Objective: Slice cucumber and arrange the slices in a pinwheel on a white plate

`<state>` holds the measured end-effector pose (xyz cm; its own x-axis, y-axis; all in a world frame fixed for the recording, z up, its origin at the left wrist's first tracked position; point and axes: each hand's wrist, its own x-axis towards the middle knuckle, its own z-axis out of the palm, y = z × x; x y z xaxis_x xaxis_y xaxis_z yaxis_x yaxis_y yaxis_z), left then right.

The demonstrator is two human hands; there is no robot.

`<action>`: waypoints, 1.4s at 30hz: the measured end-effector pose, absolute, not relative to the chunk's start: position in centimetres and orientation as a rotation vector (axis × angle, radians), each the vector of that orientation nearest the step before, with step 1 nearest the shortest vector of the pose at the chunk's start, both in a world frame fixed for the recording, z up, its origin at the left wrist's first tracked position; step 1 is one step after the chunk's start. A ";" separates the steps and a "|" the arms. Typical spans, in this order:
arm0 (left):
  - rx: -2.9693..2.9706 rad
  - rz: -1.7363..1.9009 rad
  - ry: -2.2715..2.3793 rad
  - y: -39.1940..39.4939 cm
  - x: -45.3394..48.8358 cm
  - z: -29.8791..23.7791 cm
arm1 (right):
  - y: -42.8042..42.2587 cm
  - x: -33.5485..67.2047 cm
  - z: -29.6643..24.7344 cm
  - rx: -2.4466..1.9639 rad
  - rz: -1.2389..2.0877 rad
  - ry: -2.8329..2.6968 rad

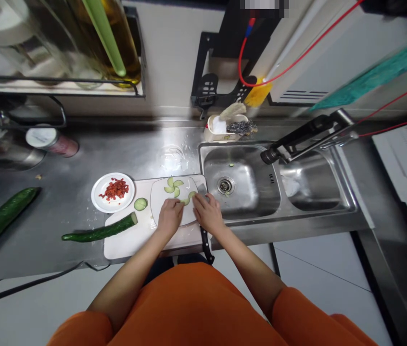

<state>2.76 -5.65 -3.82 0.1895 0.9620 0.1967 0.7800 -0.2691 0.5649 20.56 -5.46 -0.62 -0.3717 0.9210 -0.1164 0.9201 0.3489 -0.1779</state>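
A white square plate lies on the white cutting board. Several half-moon cucumber slices form a curved pattern near its far side. My left hand is over the plate's near part, fingertips pinched at a cucumber slice. Just right of it, my right hand has its fingertips closed at another cucumber slice. Beneath and beside the right hand lies a knife, black handle toward me, blade partly hidden. On the board's left are a cut cucumber and a short cucumber piece.
A white plate of chopped red bits touches the board's far left. A whole cucumber lies farther left, near a lidded jar. To the right is a double sink with a faucet; a scrubber holder stands behind.
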 end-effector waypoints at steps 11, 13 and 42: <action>2.140 0.765 1.660 -5.7 2.6 -3.6 | -5.5 20.4 -0.7 -1.764 0.353 -2.590; 2.125 0.752 1.660 -5.7 2.5 -3.6 | -5.5 20.4 -0.6 -1.765 0.365 -2.581; 1.905 0.380 2.152 -6.2 -5.7 0.3 | -10.5 18.1 0.4 -1.589 0.487 -2.454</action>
